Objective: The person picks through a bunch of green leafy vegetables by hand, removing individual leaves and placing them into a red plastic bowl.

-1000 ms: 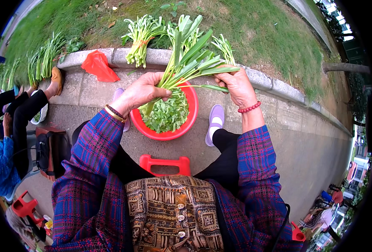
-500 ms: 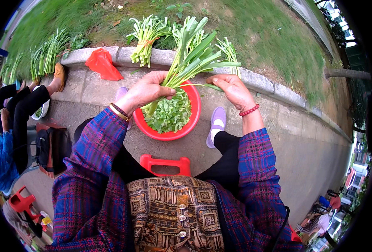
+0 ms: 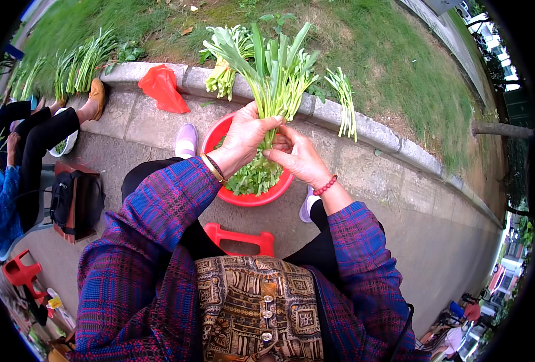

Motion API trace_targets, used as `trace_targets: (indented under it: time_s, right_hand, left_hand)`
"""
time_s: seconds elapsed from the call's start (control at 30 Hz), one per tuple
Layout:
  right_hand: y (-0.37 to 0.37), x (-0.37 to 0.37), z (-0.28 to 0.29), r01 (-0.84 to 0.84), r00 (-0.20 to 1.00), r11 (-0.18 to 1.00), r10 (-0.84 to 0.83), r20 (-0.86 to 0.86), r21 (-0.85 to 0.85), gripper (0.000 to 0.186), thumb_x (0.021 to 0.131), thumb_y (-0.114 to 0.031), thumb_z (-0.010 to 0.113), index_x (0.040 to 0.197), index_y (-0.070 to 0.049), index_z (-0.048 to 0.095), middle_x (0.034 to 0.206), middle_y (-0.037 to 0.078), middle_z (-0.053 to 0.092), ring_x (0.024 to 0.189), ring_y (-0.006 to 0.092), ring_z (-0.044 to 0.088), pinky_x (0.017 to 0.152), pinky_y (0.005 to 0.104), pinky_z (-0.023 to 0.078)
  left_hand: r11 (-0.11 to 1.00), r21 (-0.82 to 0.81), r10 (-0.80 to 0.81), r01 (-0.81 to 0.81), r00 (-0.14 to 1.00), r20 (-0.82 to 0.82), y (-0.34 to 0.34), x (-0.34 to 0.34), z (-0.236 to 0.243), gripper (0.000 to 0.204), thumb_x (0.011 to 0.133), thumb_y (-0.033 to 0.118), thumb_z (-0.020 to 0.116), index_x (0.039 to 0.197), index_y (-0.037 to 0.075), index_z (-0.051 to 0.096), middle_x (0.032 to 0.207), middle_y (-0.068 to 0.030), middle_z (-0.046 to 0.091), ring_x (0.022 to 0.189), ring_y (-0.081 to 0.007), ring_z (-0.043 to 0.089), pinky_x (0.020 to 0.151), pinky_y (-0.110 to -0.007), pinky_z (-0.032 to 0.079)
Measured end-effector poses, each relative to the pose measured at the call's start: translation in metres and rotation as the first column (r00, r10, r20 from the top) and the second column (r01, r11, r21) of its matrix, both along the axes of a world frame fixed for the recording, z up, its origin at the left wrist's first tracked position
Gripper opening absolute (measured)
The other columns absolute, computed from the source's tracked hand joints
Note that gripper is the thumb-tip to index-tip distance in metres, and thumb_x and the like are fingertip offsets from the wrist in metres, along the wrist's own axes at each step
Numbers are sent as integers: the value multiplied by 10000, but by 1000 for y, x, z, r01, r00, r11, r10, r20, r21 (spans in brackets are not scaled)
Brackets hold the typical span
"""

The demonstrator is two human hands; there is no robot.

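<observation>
My left hand (image 3: 247, 134) is closed round a bunch of leafy green stalks (image 3: 269, 84), held upright with the long leaves pointing away from me. Just below it, my right hand (image 3: 299, 155) has thumb and fingers closed on the lower stem ends; the exact grip is partly hidden. Under both hands stands a red plastic basin (image 3: 255, 201), holding a heap of torn green leaves (image 3: 257, 175). Beyond the basin a tied bundle of greens (image 3: 224, 75) lies on the kerb, partly behind the held leaves. Some loose stalks (image 3: 343, 102) lie over the kerb to the right.
A red plastic bag (image 3: 163, 89) lies by the stone kerb (image 3: 373, 128), with grass behind. A red stool (image 3: 240, 239) is between my legs. At left are a seated person in blue (image 3: 2, 211), a black bag (image 3: 74, 202), another red stool (image 3: 23, 274) and more greens (image 3: 89, 60).
My right hand has come in from the right, off a leaf held out sideways, to the stem ends below my left hand. The bunch has turned more upright.
</observation>
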State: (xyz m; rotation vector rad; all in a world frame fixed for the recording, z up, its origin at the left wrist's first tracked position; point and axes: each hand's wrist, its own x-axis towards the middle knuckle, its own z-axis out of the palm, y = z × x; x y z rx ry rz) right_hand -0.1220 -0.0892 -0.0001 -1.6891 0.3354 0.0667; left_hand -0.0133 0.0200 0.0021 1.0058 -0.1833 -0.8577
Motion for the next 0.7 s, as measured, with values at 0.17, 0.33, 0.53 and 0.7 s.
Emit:
trace_targets:
  time_s: [0.17,0.33,0.53,0.7]
  right_hand:
    - [8,10,-11,40,999,999,-40,-9,-10,443,746,-171,751,1102,19,568,875,43,641,786,123,608,703,275,493]
    - [15,7,2,154,967,978,-179,181,144,184,801,-70,641,966,11,636,879,6,638,784,69,565,671,235,470]
    - [21,4,-6,244,932,945,-290,216,217,148,802,-45,574,926,6,636,842,1,633,758,73,561,639,232,460]
    - [20,-2,-3,240,958,937,-270,92,253,111,831,-85,558,885,-21,630,710,-2,600,623,81,545,555,234,442]
  left_hand:
    - [1000,25,-13,12,999,31,-2,-14,0,196,869,20,623,1063,41,606,944,-34,659,833,-111,618,729,-263,520]
    - [999,24,-40,37,988,146,-3,-20,3,222,857,17,636,1079,24,632,988,-25,666,878,-89,605,801,-252,489]
    - [995,20,-98,96,972,213,-1,-26,5,239,839,64,681,1070,22,640,943,2,652,816,-63,592,711,-225,503]
    - [972,114,-219,204,965,147,3,-25,8,261,833,98,699,1080,48,630,867,18,636,724,-48,579,582,-191,472]
